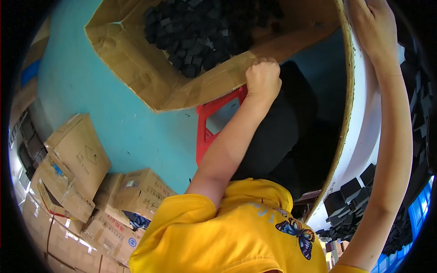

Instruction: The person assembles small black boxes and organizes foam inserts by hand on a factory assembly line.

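Observation:
My left hand (264,80) is closed in a fist on the near rim of a large open cardboard box (132,68). Inside the box lies a heap of small black foam-like blocks (191,36). Beneath its near side shows a red plastic stool (202,132). My right hand (375,34) is at the top right, over the white tabletop (364,118) beside its worn brown edge. Its fingers are mostly cut off by the top of the view, so their grip cannot be made out.
More black blocks (353,195) are piled on the tabletop, right of my right forearm. Stacked cardboard cartons (82,154) stand at the lower left on the blue-green floor (136,136). My dark-clad legs (282,123) are between the box and the table edge. A blue crate-like surface (421,204) shows at far right.

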### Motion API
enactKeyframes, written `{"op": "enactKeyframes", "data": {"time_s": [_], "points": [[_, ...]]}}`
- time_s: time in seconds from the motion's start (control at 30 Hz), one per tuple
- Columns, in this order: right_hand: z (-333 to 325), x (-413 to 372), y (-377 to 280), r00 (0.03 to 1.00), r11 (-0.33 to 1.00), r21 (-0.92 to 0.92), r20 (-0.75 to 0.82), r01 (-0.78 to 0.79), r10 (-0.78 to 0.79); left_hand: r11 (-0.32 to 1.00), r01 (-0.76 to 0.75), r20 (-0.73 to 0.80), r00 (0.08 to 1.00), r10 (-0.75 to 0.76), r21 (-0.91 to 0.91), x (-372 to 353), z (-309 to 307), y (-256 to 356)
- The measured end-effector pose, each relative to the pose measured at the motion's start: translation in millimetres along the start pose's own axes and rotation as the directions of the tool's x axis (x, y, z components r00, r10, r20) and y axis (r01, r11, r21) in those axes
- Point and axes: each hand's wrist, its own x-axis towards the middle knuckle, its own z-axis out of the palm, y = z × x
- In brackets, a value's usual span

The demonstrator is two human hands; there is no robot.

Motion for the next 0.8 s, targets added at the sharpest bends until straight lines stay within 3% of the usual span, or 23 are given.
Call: {"op": "enactKeyframes", "data": {"time_s": [0.13, 0.2, 0.23, 0.33, 0.4, 0.47, 0.53, 0.6, 0.67, 0.8], "points": [[-6, 2, -8, 0.998, 0.998, 0.018, -0.017, 0.06, -0.06, 0.996, 0.082, -0.022, 0.996, -0.083, -0.041, -13, 17, 5], [-4, 3, 5, 0.997, 0.997, -0.049, 0.048, -0.062, 0.065, 0.994, 0.087, -0.02, 0.996, -0.089, -0.062, -15, 14, 6], [1, 2, 11, 1.0, 1.0, 0.018, -0.022, 0.011, -0.01, 0.993, 0.102, 0.049, 0.994, -0.099, -0.062, -12, 11, 2], [-6, 1, 5, 0.999, 0.999, -0.005, 0.01, -0.046, 0.046, 0.995, -0.075, -0.067, 0.995, 0.071, -0.07, -3, -4, -17], [-9, -4, 7, 0.998, 0.998, -0.028, 0.04, -0.048, 0.049, 0.966, -0.183, -0.032, 0.981, 0.192, 0.184, 7, -12, -28], [-9, 2, 7, 0.998, 0.999, -0.043, 0.054, -0.028, 0.031, 0.915, -0.251, 0.037, 0.967, 0.253, 0.316, 18, -12, -39], [-10, 0, -3, 1.0, 1.0, -0.006, 0.016, -0.026, 0.026, 0.963, -0.192, 0.256, 0.956, 0.141, 0.189, 23, -8, -30], [-10, 2, -12, 0.999, 0.998, 0.047, 0.007, -0.038, 0.038, 0.95, -0.248, 0.1, 0.968, 0.232, 0.19, 14, 11, -38], [-9, 3, -16, 0.999, 0.995, 0.087, -0.001, -0.049, 0.049, 0.977, -0.194, 0.136, 0.974, 0.181, 0.093, 13, 9, -40], [-4, 0, -4, 0.999, 0.995, 0.089, 0.007, -0.052, 0.052, 0.998, 0.033, 0.009, 0.999, -0.032, -0.049, 22, 9, -43]]}}
